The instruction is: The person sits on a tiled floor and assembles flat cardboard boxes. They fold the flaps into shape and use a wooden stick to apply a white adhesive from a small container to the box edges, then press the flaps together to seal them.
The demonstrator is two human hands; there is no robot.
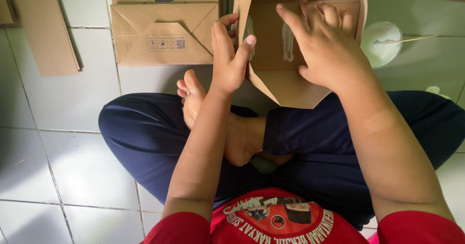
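Observation:
I sit cross-legged on a tiled floor with a brown paper bag lying over my right knee, its bottom folds open toward me. My left hand pinches the bag's left edge between thumb and fingers. My right hand lies flat on the folded bottom panel, fingers spread and pressing down. Streaks of white glue show on the panel beside the right fingers.
A finished brown paper bag lies flat on the floor at the top, left of my hands. Flat brown paper sheets lie at the upper left. A small white glue bowl with a thin stick stands at the upper right.

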